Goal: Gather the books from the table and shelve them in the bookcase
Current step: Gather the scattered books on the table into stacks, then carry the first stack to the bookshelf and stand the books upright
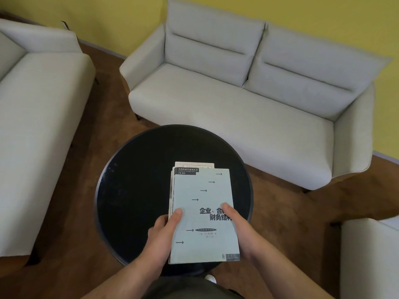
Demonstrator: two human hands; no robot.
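Books [203,214] gripped at both side edges — above round table [133,180]

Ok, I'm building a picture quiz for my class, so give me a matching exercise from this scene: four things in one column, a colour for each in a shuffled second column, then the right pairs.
Column one:
1. top book
2. round table
3. two-seat sofa
4. wall

Column two:
A. yellow
B. pale blue with black arrows
C. light grey
D. black

Pairs: 1-B, 2-D, 3-C, 4-A.
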